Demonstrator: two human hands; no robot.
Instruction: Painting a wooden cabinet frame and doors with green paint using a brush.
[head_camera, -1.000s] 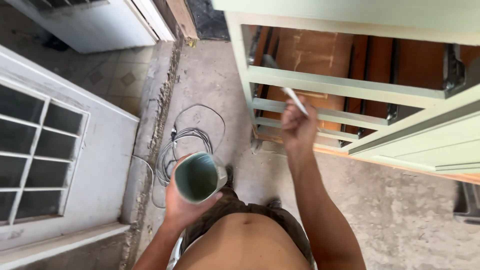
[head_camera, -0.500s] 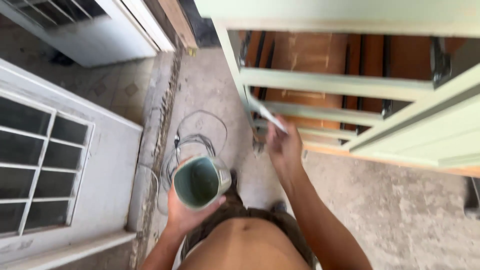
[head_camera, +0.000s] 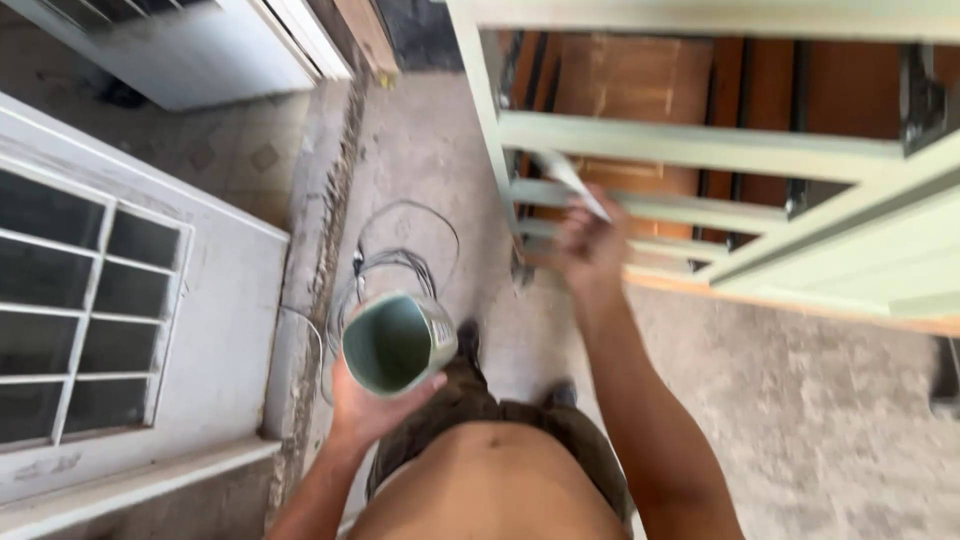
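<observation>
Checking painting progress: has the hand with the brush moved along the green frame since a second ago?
Yes. The right hand with the brush has shifted left, nearer the green frame's corner post.

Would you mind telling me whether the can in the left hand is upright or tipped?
Tipped: the can leans in the left hand, its open mouth facing the camera, green-coated inside showing.
</observation>
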